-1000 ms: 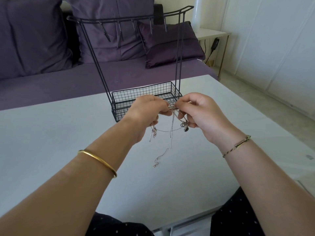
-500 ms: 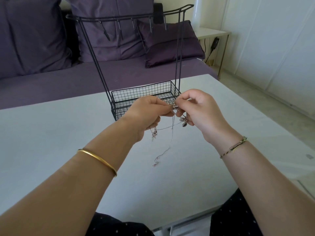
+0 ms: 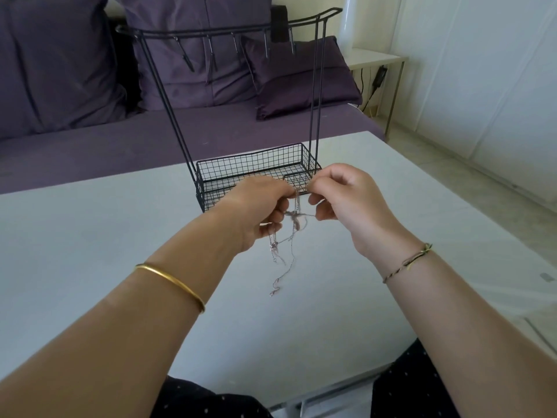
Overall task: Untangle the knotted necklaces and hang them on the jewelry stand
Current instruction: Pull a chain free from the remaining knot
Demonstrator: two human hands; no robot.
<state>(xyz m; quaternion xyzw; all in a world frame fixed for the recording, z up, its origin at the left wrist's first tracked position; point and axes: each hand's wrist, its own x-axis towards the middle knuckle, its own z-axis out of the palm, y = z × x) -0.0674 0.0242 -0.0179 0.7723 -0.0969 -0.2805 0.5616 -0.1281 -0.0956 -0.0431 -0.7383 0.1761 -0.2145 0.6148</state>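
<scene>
Above white table (image 3: 90, 236), both hands, left (image 3: 256, 206) and right (image 3: 346, 197), pinch tangled necklaces (image 3: 291, 233) before jewelry stand (image 3: 250, 167).

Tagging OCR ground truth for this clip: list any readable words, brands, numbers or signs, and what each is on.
None readable.
No lettering shows on the jewelry stand, the necklaces, the table, the cushions, the gold bangle or the cord bracelet.
The dark plug by the side table is too small to tell.
</scene>
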